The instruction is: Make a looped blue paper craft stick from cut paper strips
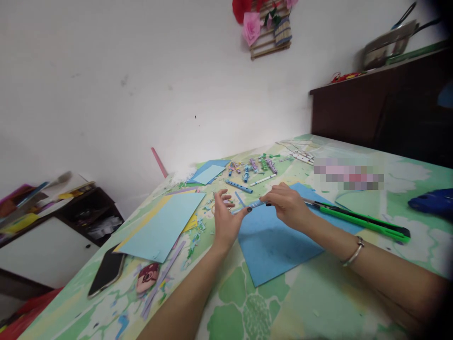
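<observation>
A thin roll of blue paper with pale stripes point(255, 205) is held just above a blue sheet point(279, 241) on the table. My right hand point(288, 205) pinches its right end between thumb and fingers. The thumb of my left hand point(226, 224) touches the roll's left part, while the other fingers are raised and spread. Beside my right wrist lies a green box cutter point(364, 222), partly over the sheet. Beyond my hands are a blue paper tube with dark holes point(239, 186), a white marker point(263, 180) and several small twisted paper pieces point(253, 165).
On the left lie light blue sheets point(161, 229), a phone point(106, 271), a pink and dark red rounded object point(147, 277) and paper scraps point(193, 243). More blue sheets point(210, 174) are near the wall. A dark blue object point(432, 202) sits far right, below a dark cabinet point(343, 111).
</observation>
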{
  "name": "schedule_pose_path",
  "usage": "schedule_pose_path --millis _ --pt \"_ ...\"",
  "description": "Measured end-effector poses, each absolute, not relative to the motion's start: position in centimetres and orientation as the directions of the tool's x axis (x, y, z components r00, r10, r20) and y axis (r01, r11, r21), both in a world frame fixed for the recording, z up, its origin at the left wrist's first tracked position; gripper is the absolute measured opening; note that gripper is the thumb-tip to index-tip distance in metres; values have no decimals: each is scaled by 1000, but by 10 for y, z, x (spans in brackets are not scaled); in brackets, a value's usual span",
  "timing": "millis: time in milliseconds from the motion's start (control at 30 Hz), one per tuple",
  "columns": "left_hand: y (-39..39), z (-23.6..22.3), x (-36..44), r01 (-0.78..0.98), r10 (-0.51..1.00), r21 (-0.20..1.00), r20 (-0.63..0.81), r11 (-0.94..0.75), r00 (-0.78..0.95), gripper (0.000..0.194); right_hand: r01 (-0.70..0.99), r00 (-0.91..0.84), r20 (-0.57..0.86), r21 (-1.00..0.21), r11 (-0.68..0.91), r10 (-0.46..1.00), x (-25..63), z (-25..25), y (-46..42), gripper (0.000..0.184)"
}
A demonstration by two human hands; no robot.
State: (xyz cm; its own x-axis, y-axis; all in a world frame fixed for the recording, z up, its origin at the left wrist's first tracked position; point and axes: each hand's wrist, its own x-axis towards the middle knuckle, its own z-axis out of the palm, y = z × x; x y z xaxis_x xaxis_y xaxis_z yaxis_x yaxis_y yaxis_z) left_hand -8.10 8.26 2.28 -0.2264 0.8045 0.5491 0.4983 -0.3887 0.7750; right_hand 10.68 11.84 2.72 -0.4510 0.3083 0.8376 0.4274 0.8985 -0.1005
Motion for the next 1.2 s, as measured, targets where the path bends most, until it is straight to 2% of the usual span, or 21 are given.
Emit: schedule_pose_path --millis 67,133,200,267,367,467,567,667,733,767,867,967,1033,1100,1200 --pt "78 24 -80 691 669 561 728 -456 -149 46 426 -434 837 -135 895 333 107 27 118 28" --pt "74 25 -79 823 565 331 825 -462 -14 20 440 -416 828 -178 880 376 107 28 118 26" --pt "72 25 -79 886 498 143 860 -441 109 10 456 -396 810 -235 858 432 107 28 117 25" --pt "70 25 -80 905 445 18 875 -426 192 7 465 -375 787 -298 834 490 107 28 116 24" --pt "70 25 -82 901 384 -100 881 -422 278 7 458 -354 763 -363 812 540 107 27 116 24" --pt "72 25 -84 880 359 -198 858 -432 369 10 452 -348 764 -370 811 543 107 28 116 24" --pt "75 25 -82 886 404 -253 817 -389 410 11 476 -345 777 -338 812 526 106 28 115 22" --pt "78 24 -79 906 522 -263 749 -331 408 17 520 -372 791 -255 815 485 105 28 114 21" --pt "80 22 -77 919 613 -203 694 -338 379 19 543 -415 796 -172 822 441 105 27 115 22" --pt "81 21 -77 926 664 -137 661 -351 349 19 553 -443 793 -126 824 419 105 27 116 23" --pt "81 21 -76 909 813 169 530 -380 241 18 580 -518 772 2 815 367 107 26 120 30" --pt "81 23 -75 775 902 510 395 -373 175 23 565 -561 768 83 821 308 109 25 124 32" --pt "80 25 -75 607 954 737 262 -297 149 28 525 -588 762 104 845 271 110 24 127 33" --pt "79 27 -74 428 984 892 88 -147 155 30 490 -619 741 106 865 260 110 24 128 35" --pt "76 29 -73 177 963 976 -165 128 212 31 457 -638 719 68 887 274 109 22 129 39"
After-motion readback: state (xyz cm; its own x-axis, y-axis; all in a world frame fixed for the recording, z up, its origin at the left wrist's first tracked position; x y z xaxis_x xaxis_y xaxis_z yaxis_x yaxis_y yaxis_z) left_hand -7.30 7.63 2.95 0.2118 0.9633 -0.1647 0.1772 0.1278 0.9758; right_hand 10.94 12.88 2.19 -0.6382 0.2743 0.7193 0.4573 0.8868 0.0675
